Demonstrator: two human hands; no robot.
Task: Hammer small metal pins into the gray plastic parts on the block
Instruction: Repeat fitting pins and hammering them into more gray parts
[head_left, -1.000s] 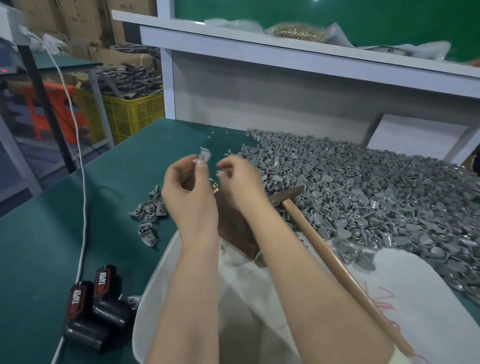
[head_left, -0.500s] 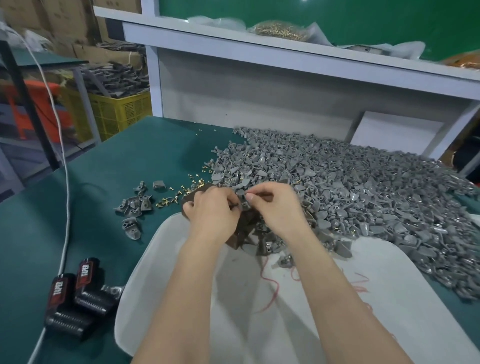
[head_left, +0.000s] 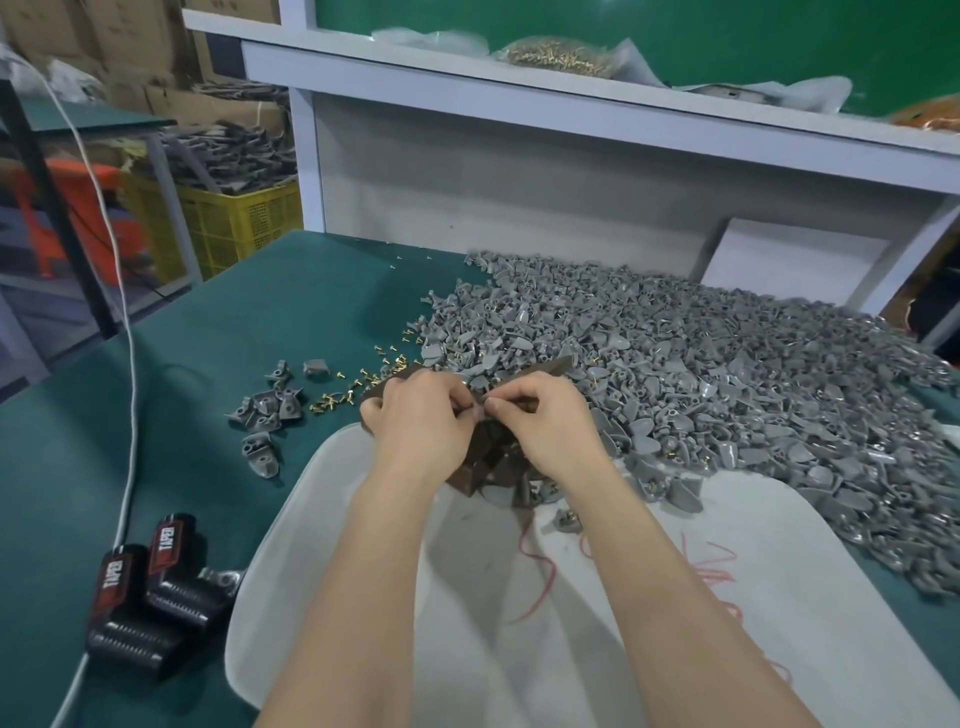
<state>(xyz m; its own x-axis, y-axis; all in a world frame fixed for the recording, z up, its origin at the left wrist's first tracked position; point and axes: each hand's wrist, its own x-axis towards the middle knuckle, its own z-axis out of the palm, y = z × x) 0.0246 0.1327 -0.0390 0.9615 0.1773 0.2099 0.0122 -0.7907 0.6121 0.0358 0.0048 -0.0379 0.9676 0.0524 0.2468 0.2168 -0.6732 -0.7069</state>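
My left hand (head_left: 421, 415) and my right hand (head_left: 545, 421) meet fingertip to fingertip over the dark brown block (head_left: 483, 467) at the near edge of the green table (head_left: 156, 467). Their fingers are curled and pinch a small gray plastic part (head_left: 478, 405) between them; a pin there is too small to make out. A huge heap of gray plastic parts (head_left: 701, 374) spreads to the right. Loose brass pins (head_left: 343, 397) lie left of the block. A small group of gray parts (head_left: 265, 410) sits further left. No hammer is visible.
A white cloth (head_left: 649, 623) covers my lap at the table's near edge. Two black battery packs (head_left: 150, 603) and a white cable (head_left: 124, 364) lie at the left. A white shelf (head_left: 571, 104) carries bags of pins behind the heap. Yellow crates stand beyond the table's left edge.
A second ago both hands held a gray part raised above the table and a hammer lay across my right arm. Both hands have come down onto the block, and the hammer is out of sight.
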